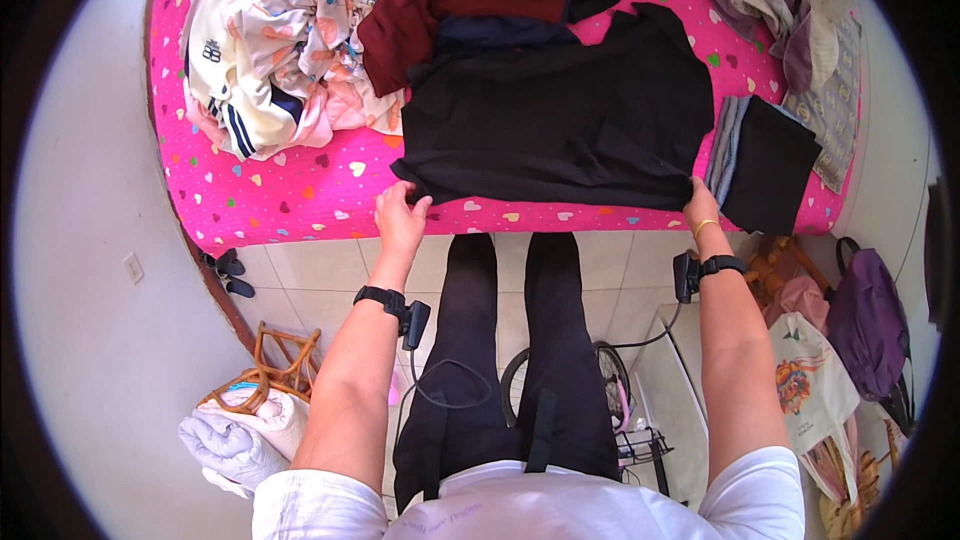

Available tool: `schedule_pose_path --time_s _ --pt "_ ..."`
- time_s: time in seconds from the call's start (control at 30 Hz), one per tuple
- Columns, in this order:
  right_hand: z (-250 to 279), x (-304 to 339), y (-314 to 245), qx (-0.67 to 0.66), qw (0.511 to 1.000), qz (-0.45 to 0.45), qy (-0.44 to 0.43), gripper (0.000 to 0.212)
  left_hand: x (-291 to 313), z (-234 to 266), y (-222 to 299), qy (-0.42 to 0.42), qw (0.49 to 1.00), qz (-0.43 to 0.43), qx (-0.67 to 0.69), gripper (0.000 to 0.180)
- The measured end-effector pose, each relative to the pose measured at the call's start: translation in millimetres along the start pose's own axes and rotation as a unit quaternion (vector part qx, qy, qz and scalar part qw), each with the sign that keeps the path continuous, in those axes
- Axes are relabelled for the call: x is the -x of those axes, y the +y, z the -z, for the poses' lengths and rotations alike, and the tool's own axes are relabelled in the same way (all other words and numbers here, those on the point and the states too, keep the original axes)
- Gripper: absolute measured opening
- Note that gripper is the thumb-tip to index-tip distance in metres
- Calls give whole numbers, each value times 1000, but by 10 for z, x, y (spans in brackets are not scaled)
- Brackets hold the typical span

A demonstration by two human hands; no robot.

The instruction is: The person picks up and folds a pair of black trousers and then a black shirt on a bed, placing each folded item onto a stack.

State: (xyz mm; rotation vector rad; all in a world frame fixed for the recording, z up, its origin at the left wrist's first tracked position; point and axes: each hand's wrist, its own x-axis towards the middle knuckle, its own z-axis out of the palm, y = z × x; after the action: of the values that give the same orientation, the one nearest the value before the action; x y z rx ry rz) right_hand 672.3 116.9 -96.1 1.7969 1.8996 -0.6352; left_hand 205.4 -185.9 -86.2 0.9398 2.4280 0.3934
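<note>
The black garment (560, 110) lies spread and slightly rumpled along the near edge of the pink heart-patterned bed (335, 202), directly in front of you. Your 2 hands are at its near corners. At the left corner, your left hand (401, 220) has thumb and fingers a little apart at the cloth; I cannot tell whether they grip it. Your right hand (702, 208) has its fingers closed on the right corner. Just beside the garment, on your right, sits a folded black and grey stack (775, 165). Farther back, you have pale patterned clothes (315, 50) at left, then maroon cloth (410, 25) behind the garment.
</note>
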Motion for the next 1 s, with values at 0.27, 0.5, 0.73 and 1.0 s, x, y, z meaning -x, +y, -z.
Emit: schedule_pose_path --time_s 0.27,0.5,0.73,1.0 --pt "-57 -43 128 -3 999 36 -4 46 -40 112 -262 -113 990 12 -78 27" --pt "24 154 185 36 996 62 -47 49 -170 459 -570 -163 964 -64 -200 26" --pt "-40 227 118 61 994 29 -82 52 -196 358 -169 -12 967 -19 -253 22" --pt "169 430 -590 9 975 215 54 57 -358 90 923 -33 968 -235 -79 15"
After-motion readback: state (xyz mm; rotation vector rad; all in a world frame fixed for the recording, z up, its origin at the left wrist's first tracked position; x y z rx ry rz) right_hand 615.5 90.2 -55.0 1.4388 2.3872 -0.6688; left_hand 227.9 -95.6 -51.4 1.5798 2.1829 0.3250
